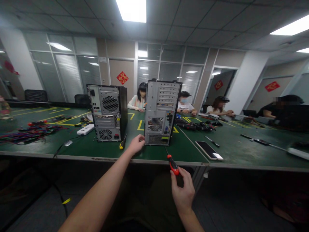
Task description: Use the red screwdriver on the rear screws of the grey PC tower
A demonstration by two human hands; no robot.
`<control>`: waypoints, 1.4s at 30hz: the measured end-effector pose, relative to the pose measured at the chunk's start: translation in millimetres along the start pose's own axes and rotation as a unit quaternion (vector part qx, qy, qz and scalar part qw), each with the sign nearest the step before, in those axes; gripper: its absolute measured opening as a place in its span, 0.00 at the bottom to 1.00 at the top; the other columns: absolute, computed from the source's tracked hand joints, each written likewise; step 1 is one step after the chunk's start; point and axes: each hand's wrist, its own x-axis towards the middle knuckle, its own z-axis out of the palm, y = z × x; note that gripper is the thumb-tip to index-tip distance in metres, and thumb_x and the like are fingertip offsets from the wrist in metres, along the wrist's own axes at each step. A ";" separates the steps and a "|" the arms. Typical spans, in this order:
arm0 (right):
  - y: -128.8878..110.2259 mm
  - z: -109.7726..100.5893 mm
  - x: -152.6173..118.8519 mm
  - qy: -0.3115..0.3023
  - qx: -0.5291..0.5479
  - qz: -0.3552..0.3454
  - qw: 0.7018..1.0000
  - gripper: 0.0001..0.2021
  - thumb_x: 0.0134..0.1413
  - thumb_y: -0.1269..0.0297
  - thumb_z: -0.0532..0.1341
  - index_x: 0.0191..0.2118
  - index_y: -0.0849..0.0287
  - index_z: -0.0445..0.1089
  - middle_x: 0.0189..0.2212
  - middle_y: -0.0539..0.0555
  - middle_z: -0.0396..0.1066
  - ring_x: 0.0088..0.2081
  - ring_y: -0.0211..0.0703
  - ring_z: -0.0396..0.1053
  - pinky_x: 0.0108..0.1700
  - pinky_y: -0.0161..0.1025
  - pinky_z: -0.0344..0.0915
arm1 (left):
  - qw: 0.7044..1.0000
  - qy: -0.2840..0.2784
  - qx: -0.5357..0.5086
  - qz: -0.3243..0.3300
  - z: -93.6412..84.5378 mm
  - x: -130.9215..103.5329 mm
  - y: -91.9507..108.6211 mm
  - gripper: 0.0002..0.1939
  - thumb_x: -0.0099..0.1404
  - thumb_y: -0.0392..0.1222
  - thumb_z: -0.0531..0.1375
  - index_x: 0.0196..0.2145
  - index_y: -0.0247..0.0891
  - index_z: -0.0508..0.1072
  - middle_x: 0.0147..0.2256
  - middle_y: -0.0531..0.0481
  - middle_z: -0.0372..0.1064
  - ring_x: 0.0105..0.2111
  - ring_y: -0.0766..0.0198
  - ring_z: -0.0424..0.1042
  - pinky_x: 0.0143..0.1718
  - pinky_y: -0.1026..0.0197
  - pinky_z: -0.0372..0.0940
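Observation:
Two computer towers stand upright on the green table (79,149), their rear panels facing me. My left hand (137,143) is at the lower left corner of the right tower (154,106), its fingers curled; whether anything is between them is hidden. My right hand (183,190) holds a red and black screwdriver (173,165) by the end of its handle, in front of the table edge. The shaft points up and away, its tip near the right tower's bottom edge. The left tower (106,109) has a yellow and black screwdriver (122,143) beside its lower right corner.
A phone (209,150) and a small screwdriver (212,141) lie to the right. Black cables (202,126) are behind them. At the left are a white power strip (85,129) and tangled coloured wires (31,133). Several people sit across the table.

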 end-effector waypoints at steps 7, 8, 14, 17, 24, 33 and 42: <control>0.9 0.6 -1.4 -0.007 -0.008 -0.002 1.000 0.17 0.68 0.70 0.59 0.59 0.57 0.72 0.51 0.61 0.76 0.53 0.49 0.76 0.54 0.48 0.76 | 1.000 -0.003 -0.001 -0.010 -1.3 -0.4 2.2 0.08 0.61 0.34 0.59 0.39 0.38 0.74 0.38 0.49 0.77 0.37 0.63 0.75 0.40 0.63 0.69; 0.9 0.6 -1.4 -0.005 -0.009 0.000 1.000 0.16 0.68 0.70 0.59 0.59 0.57 0.72 0.51 0.62 0.76 0.52 0.50 0.77 0.53 0.48 0.76 | 1.000 -0.003 -0.002 -0.011 -1.0 0.1 0.9 0.09 0.61 0.35 0.60 0.40 0.38 0.75 0.39 0.49 0.77 0.37 0.63 0.75 0.40 0.63 0.69; -2.2 0.2 -0.4 -0.001 0.000 0.014 1.000 0.08 0.63 0.65 0.67 0.46 0.59 0.73 0.40 0.57 0.76 0.42 0.46 0.77 0.46 0.44 0.77 | 1.000 -0.007 0.004 -0.017 -1.5 1.1 -4.1 0.09 0.61 0.37 0.60 0.41 0.39 0.75 0.41 0.49 0.77 0.36 0.63 0.74 0.39 0.62 0.68; -3.7 0.0 -0.3 -0.010 0.011 0.024 1.000 0.07 0.63 0.64 0.67 0.43 0.59 0.72 0.38 0.55 0.75 0.40 0.44 0.76 0.45 0.42 0.76 | 1.000 -0.008 0.002 -0.015 -2.8 -0.4 -1.3 0.09 0.61 0.36 0.60 0.41 0.39 0.75 0.40 0.49 0.77 0.36 0.63 0.74 0.39 0.62 0.68; -2.5 -1.1 -0.8 -0.017 0.005 0.010 1.000 0.11 0.66 0.67 0.64 0.52 0.58 0.73 0.44 0.58 0.76 0.46 0.47 0.77 0.50 0.45 0.76 | 1.000 0.010 0.015 -0.016 -3.1 -3.2 6.8 0.08 0.60 0.35 0.60 0.38 0.38 0.75 0.37 0.50 0.77 0.35 0.63 0.73 0.39 0.62 0.67; -5.3 -0.8 -0.5 -0.018 0.011 0.000 1.000 0.12 0.64 0.70 0.65 0.52 0.58 0.74 0.45 0.59 0.77 0.47 0.48 0.77 0.51 0.46 0.76 | 1.000 0.001 0.017 -0.014 -3.8 -2.2 2.6 0.08 0.61 0.37 0.59 0.39 0.39 0.75 0.39 0.50 0.77 0.36 0.63 0.73 0.39 0.62 0.67; -3.5 -1.4 -1.2 -0.020 0.017 0.011 1.000 0.08 0.62 0.67 0.68 0.46 0.59 0.73 0.40 0.57 0.76 0.43 0.46 0.76 0.48 0.44 0.76 | 1.000 -0.009 -0.005 -0.008 -1.0 1.7 -6.2 0.09 0.61 0.37 0.60 0.40 0.39 0.75 0.39 0.50 0.77 0.34 0.63 0.73 0.38 0.62 0.67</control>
